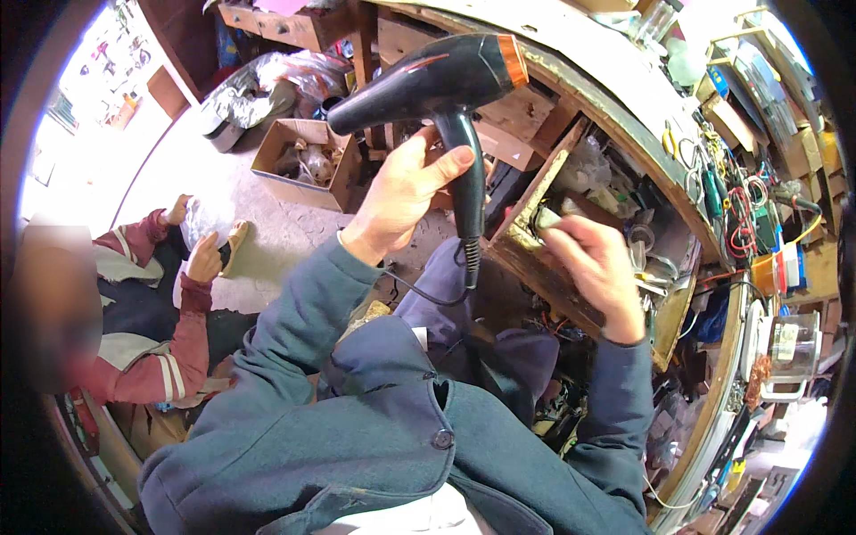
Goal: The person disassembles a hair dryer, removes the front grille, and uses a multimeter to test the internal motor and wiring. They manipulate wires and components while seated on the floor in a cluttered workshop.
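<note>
A black hair dryer (pixel 423 82) with an orange ring at its wide rear end is held up in front of me, its narrow nozzle pointing left. My left hand (pixel 397 196) grips its handle, thumb across the front and the other fingers partly hidden behind. From the handle's ribbed lower end a dark cord (pixel 419 294) loops down toward my lap. My right hand (pixel 593 267) is over an open wooden drawer (pixel 537 183), to the right of the dryer. Its fingers are curled together; a small pale thing shows at their tips, too small to name.
Small parts and plastic bags fill the drawer. A workbench (pixel 615 76) curves along the right, carrying pliers (pixel 669 138), tangled wires and a clear jug (pixel 794 348). A cardboard box (pixel 308 183) stands on the floor ahead. At left sits another person in a red-sleeved jacket (pixel 183 357), holding something whitish.
</note>
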{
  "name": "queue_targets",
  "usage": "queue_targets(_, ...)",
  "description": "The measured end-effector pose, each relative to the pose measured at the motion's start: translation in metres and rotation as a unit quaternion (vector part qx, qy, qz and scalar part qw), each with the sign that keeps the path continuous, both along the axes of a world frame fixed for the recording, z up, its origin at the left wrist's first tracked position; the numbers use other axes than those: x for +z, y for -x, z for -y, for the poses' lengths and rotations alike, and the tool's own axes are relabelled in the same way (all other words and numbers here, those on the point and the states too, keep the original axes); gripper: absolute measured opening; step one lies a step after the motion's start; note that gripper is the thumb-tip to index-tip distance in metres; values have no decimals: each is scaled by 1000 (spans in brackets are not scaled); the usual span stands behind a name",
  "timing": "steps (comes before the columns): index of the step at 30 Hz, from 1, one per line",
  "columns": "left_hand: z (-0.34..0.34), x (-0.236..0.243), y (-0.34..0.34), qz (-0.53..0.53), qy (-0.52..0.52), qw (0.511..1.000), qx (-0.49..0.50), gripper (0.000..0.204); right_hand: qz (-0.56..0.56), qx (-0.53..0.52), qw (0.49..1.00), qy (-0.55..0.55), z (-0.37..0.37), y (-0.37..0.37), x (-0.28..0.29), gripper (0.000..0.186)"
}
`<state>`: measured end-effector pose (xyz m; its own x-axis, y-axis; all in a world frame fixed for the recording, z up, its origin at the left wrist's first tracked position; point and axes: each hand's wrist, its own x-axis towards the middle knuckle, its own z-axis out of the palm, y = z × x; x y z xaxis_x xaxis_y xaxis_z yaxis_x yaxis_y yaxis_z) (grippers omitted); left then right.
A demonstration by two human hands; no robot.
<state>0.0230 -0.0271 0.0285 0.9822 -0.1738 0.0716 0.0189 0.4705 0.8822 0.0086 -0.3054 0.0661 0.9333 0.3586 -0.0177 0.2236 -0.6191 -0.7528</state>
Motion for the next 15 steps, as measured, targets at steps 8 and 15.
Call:
queue_targets(8, 17, 18, 2, 25, -80, 996, 2, 52, -50, 25, 995, -84, -64, -2, -10, 40)
queue_targets(15, 5, 16, 7, -3, -85, 994, -72, 74, -81, 46, 994, -60, -66, 8, 12, 38)
